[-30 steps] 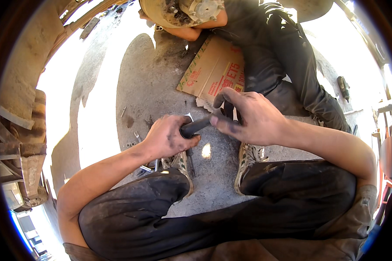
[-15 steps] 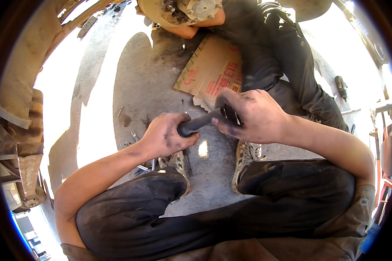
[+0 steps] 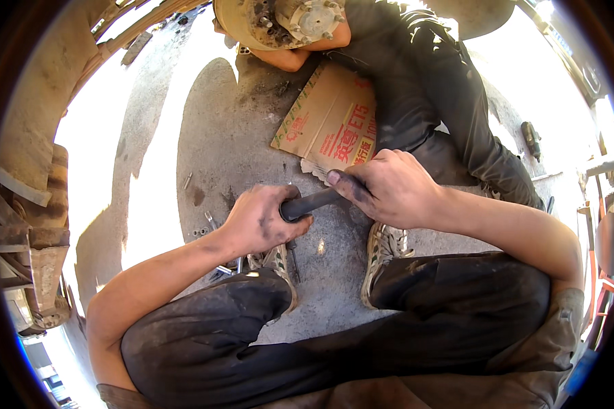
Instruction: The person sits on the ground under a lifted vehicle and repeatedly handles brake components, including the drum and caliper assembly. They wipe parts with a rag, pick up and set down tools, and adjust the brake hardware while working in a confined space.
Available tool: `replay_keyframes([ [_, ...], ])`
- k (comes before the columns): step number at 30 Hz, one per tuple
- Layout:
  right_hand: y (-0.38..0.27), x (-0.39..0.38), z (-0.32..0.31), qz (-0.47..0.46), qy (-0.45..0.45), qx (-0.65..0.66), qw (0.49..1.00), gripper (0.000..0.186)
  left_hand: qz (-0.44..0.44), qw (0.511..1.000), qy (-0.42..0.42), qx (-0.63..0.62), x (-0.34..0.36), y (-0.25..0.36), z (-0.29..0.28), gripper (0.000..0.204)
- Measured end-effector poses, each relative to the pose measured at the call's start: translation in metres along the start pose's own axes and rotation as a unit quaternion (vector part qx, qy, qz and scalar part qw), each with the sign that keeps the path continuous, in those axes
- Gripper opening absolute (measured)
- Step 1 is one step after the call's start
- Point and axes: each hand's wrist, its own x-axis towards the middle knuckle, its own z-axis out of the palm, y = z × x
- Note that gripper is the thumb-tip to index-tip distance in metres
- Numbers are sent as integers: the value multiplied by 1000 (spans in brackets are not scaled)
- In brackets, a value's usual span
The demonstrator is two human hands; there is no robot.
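While a cardboard sheet [image 3: 327, 119] lay on the ground ahead, a dark tube [image 3: 314, 202] was up in front of its torn near edge, two bare hands gripping it! The left hand [image 3: 258, 217], nearer the wearer and left of the cardboard, was curled round one end, most fingers out of sight. The right hand [image 3: 399, 187], just off the cardboard's near right corner, was closed over the other end, swallowing it; its shape was impossible to make out. Beyond the cardboard, a studded hub [image 3: 317, 22] partly covered a co-worker's arm [image 3: 281, 60], the frame's top edge cropping the body.
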Motion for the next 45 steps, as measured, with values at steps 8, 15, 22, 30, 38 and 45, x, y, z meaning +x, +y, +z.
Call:
replay_keyframes([
  [8, -1, -2, -2, -13, -46, 70, 996, 42, -24, 1000, -5, -7, 0, -4, -1, 40],
  [15, 2, -4, 13, 34, -70, 120, 990, 48, -87, 975, -13, -204, 4, -12, 2, 47],
  [22, 6, -1, 40, 83, -240, 328, 910, 74, -163, 836, -5, -524, 8, -1, -7, 32],
  [30, 37, 24, 41, 64, -225, 270, 934, 59, -201, 865, -30, -458, 25, -30, 11, 39],
  [38, 125, 116, -17, 112, 65, 71, 989, 37, -305, 928, -21, -214, 53, -231, 145, 56],
  [45, 139, 238, -127, -31, 272, -122, 954, 35, -241, 968, 33, 66, 64, -181, 166, 72],
])
